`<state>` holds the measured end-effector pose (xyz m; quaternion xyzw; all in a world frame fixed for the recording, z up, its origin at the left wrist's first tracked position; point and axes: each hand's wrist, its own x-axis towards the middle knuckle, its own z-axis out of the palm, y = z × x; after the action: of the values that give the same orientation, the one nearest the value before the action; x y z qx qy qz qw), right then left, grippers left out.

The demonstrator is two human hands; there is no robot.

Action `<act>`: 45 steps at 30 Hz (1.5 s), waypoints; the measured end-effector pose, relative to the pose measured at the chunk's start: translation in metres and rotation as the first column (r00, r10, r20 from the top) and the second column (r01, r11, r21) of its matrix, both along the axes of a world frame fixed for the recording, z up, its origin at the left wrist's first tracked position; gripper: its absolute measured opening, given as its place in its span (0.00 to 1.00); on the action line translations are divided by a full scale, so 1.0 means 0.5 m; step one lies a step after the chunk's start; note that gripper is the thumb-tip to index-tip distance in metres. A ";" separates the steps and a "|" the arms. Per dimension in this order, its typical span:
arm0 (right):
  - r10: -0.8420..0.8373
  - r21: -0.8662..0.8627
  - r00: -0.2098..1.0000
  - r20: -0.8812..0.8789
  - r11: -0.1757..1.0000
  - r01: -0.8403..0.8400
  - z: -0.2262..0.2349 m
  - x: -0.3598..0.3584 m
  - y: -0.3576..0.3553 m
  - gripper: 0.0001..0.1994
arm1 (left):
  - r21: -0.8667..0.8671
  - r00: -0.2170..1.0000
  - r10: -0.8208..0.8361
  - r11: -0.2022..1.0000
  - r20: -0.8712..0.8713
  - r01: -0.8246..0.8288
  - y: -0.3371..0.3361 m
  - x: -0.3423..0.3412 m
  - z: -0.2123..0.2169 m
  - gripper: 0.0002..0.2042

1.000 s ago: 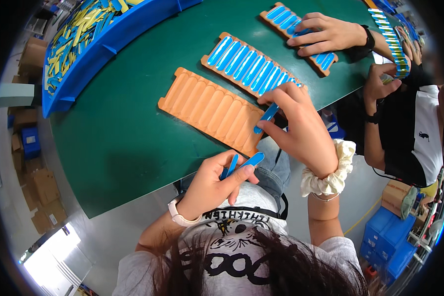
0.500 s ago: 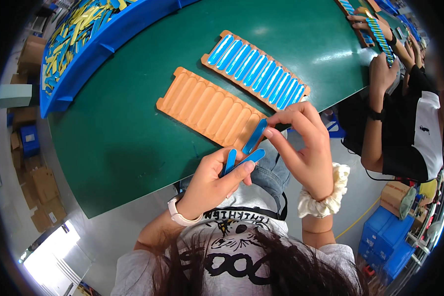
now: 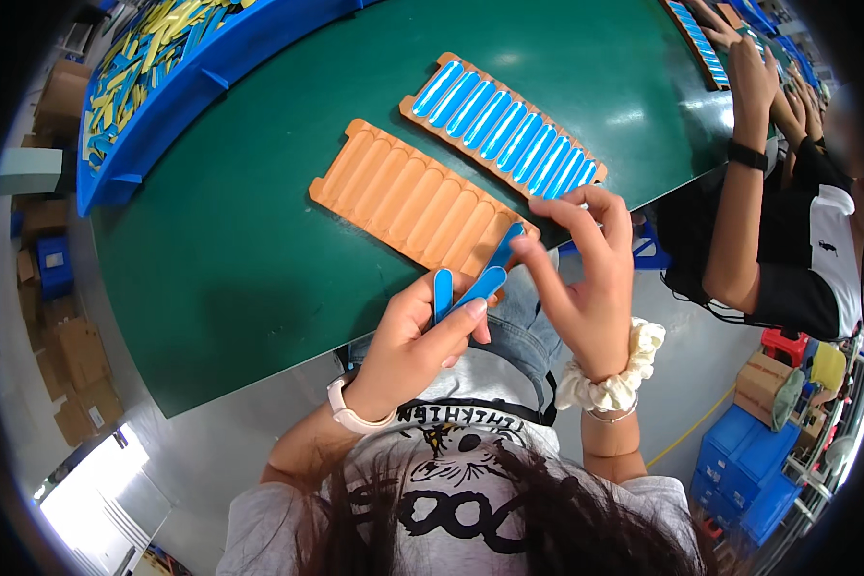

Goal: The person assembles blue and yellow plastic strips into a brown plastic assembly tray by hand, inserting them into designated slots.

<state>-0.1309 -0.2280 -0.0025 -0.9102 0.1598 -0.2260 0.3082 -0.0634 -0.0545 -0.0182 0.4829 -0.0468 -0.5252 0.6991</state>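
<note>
My left hand [image 3: 415,338] grips a small bunch of flat blue sticks [image 3: 444,288] fanned upward, just off the near edge of the green table [image 3: 230,250]. With thumb and fingers my right hand [image 3: 586,278] pinches one blue stick [image 3: 505,246] at the near right corner of an empty orange grooved tray [image 3: 413,197]. Beyond that tray lies a second orange tray [image 3: 499,120] whose grooves are filled with blue sticks.
A blue bin [image 3: 178,72] of loose yellow and blue sticks sits at the far left of the table. To the right another person's arms [image 3: 744,144] reach over more trays. Cardboard boxes [image 3: 67,355] stand on the floor at left, blue crates [image 3: 749,470] at lower right.
My right hand has come back from the empty tray toward my left hand and now pinches one stick. The neighbour's hand and tray have left the far side of the table.
</note>
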 end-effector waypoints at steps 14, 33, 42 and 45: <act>-0.103 -0.049 0.974 0.200 0.992 0.115 -0.025 -0.017 0.019 0.23 | 0.018 0.999 0.035 0.999 -0.003 -0.035 0.014 0.000 0.006 0.06; -0.003 -0.092 0.997 -0.082 0.996 -0.005 0.010 0.046 -0.011 0.09 | 0.092 0.977 -0.205 0.976 0.065 0.198 0.035 0.006 0.011 0.14; 0.129 0.316 0.989 -0.072 0.943 -0.100 0.040 0.031 0.005 0.10 | -0.019 0.981 -0.167 0.985 0.101 0.170 0.029 0.021 0.010 0.10; 0.519 0.521 0.855 -0.027 0.737 -0.431 0.057 0.017 0.019 0.09 | -0.138 0.947 -0.307 0.946 -0.095 0.293 0.037 0.031 -0.001 0.09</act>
<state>-0.1224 -0.2187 0.0260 -0.8257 -0.0001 -0.0121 0.5640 -0.0478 -0.0359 -0.0186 0.3955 -0.1114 -0.6488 0.6405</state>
